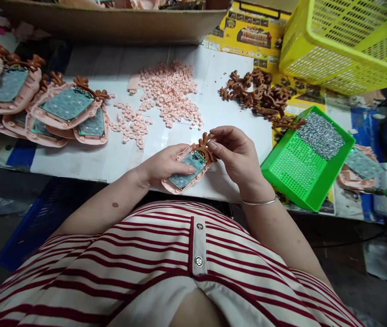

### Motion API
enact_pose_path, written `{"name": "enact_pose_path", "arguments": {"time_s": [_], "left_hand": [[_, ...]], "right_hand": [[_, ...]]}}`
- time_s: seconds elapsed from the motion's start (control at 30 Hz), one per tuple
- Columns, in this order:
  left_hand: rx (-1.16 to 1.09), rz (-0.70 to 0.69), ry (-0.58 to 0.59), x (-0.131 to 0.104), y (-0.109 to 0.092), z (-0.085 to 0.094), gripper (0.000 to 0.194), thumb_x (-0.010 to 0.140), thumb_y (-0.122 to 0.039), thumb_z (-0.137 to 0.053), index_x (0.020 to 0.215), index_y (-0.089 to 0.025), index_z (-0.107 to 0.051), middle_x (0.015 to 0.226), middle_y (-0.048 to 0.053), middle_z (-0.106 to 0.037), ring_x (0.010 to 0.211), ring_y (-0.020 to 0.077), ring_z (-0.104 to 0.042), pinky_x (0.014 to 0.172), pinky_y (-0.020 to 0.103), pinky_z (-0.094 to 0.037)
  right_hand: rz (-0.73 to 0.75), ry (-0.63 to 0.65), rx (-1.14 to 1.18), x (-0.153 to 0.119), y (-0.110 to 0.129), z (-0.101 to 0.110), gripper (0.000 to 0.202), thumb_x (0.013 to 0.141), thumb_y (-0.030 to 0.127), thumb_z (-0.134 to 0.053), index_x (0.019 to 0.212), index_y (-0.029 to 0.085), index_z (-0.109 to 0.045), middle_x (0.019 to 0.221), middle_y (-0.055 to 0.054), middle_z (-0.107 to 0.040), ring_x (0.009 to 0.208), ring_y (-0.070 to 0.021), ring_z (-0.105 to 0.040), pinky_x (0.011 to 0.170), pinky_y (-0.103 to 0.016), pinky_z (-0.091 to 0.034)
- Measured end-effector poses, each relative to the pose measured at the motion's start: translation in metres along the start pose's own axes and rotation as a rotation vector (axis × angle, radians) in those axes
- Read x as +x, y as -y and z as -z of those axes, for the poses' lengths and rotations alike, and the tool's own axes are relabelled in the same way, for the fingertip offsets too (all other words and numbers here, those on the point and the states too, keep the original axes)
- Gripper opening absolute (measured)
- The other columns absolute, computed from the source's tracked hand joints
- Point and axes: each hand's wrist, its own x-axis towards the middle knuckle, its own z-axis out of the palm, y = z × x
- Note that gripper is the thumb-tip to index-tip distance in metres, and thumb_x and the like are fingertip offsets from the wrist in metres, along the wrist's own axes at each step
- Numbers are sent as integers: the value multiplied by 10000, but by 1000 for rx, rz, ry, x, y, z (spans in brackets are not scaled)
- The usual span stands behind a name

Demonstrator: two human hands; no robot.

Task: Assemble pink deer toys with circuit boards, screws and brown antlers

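Observation:
My left hand (166,164) grips a pink plastic shell with a green circuit board (188,170) in it, the thumb lying on the board. At the shell's upper right end sits a brown antler-shaped piece (207,147). My right hand (236,152) pinches this brown piece between thumb and fingertips. The shell is held tilted above the table's front edge. Small pink plastic parts (171,91) lie in a loose heap beyond my hands, and a pile of brown antler-shaped pieces (259,93) lies at the back right.
Several pink shells with boards (67,103) are stacked at the left. A green basket (281,170) holds silver screws (320,136). Behind it stands a yellow crate (315,50). A cardboard box (111,27) spans the back. Another shell with a board (363,163) lies far right by a tool.

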Motion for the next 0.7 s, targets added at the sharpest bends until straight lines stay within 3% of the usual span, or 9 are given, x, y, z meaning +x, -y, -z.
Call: {"name": "enact_pose_path", "arguments": {"time_s": [0.1, 0.33, 0.53, 0.7], "left_hand": [[8, 9, 16, 0, -1, 1, 430, 703, -230, -816, 1059, -104, -612, 863, 76, -703, 698, 165, -659, 627, 268, -509], [-19, 39, 29, 1, -2, 5, 462, 670, -210, -825, 1067, -91, -621, 869, 74, -701, 696, 154, -648, 626, 254, -505], [6, 16, -10, 0, 0, 3, 469, 659, -205, -832, 1068, -105, -627, 884, 61, -694, 722, 151, -642, 659, 259, -506], [-3, 26, -12, 0, 1, 2, 436, 654, -186, -827, 1041, -111, -639, 878, 47, -685, 717, 139, -630, 654, 248, -489]], "right_hand": [[39, 17, 48, 0, -5, 1, 319, 704, 381, -921, 912, 279, -702, 857, 47, -723, 750, -91, -662, 674, -218, -559], [58, -27, 81, 0, -18, -3, 390, 656, 458, -929, 903, 290, -679, 834, 54, -714, 758, -109, -673, 678, -232, -568], [-67, 8, -31, -3, -17, 0, 461, 692, 551, -879, 1015, 301, -665, 872, 16, -693, 813, -158, -662, 744, -312, -575], [-76, 48, -67, -6, -16, 4, 451, 730, 545, -856, 1075, 300, -699, 894, 11, -686, 830, -160, -644, 771, -325, -568]]}}
